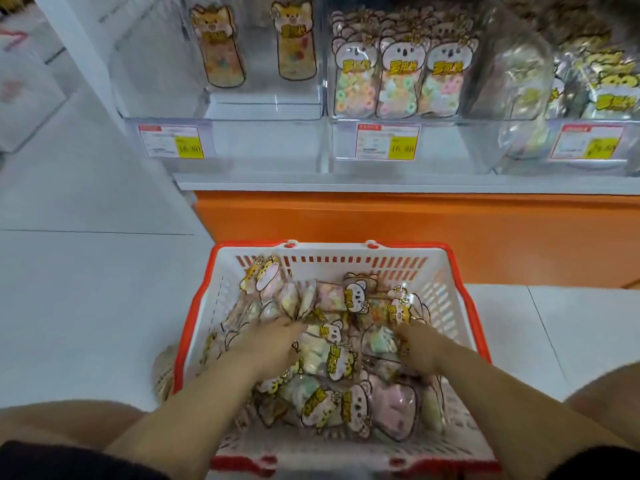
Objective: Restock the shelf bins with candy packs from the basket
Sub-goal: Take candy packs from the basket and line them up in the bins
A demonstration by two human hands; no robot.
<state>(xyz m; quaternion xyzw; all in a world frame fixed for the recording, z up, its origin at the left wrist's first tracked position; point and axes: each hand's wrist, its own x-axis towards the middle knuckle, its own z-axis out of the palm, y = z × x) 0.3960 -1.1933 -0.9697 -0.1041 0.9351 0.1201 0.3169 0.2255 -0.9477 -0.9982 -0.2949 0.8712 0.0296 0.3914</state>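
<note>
A white basket with a red rim [194,313] stands on the floor below the shelf, heaped with several candy packs [329,355] printed with cartoon animals. Both my hands are down inside it. My left hand [273,344] reaches forward, and its fingers pinch a bunched pack [294,299] near the basket's middle left. My right hand [419,351] lies at the middle right, its fingers curled into a pack [379,341] and partly buried. Above, the left clear bin [221,110] holds only two packs. The middle bin [394,74] is packed with koala packs.
A third bin [606,88] at the right holds more packs. Price tags [388,142] hang on the bin fronts. The orange shelf base [381,220] rises right behind the basket. White floor tiles [86,289] spread to the left. My knees frame the bottom corners.
</note>
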